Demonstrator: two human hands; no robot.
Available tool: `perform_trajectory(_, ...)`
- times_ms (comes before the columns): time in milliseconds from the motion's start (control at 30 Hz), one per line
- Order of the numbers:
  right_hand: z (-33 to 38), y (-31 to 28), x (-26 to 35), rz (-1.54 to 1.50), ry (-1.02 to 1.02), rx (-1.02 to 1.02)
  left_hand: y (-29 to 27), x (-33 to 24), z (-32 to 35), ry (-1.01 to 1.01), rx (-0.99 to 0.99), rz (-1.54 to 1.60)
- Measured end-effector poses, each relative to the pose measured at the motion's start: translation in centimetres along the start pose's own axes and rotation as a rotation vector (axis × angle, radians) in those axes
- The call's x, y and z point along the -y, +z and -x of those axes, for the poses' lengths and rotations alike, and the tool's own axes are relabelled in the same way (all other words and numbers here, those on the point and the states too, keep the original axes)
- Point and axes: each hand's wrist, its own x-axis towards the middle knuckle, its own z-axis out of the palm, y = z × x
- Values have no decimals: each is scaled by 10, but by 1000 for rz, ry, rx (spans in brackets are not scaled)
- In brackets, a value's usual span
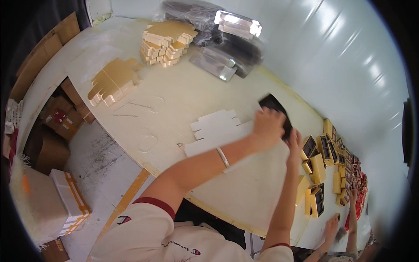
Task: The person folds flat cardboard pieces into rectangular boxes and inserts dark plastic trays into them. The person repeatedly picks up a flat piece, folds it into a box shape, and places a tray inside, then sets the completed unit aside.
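Note:
A black rectangular tray-like piece, blurred by motion, is held tilted above the table right of centre. My left hand, with a bracelet on its wrist, reaches across and lies over the piece, its fingers bent onto it and partly smeared. At the piece's near lower end, my right hand grips the edge, fingers pointing up. A flat unfolded carton blank, white side up, lies on the table left of both hands, partly covered by my left forearm.
Gold carton blanks lie in a low stack and a taller stack. Behind are clear plastic-wrapped packs. Several gold boxes with dark inserts crowd the right side. Another person's hand is at the lower right. Cartons stand left.

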Motion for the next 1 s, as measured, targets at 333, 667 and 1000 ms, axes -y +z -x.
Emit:
perform_trajectory(333, 91, -106, -77, 113, -159, 121, 22, -90, 86, 646, -166, 98)
perform_trajectory(667, 99, -66, -9, 90, -116, 21, -10, -77, 17, 445, 204, 82)
perform_trajectory(1000, 114, -62, 10, 160, -396, -272, -43, -34, 170, 1150, 790, 282)
